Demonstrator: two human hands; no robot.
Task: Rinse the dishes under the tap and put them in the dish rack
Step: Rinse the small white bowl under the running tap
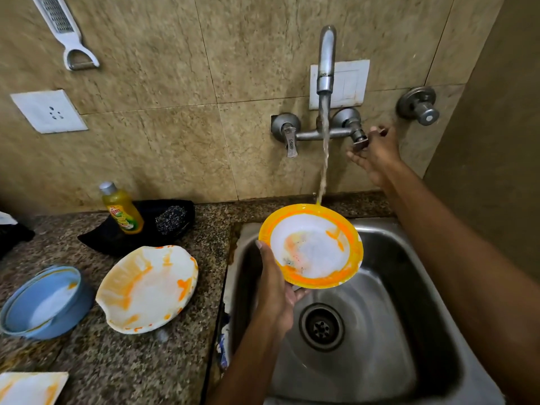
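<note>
Orange-rimmed bowl (311,246): light, wet, slippery; your left hand (273,283) grips its rim, your right hand (372,154) pinches the tap handle (358,138).

Sink (409,331) & tap (326,62): dull steel; counter (117,361) speckled granite; bowl (311,247) glossy.

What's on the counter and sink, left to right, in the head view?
Stacked blue bowls → white plate smeared with orange → left hand gripping the orange-rimmed white bowl over the steel sink → right hand at the right tap handle.
</note>
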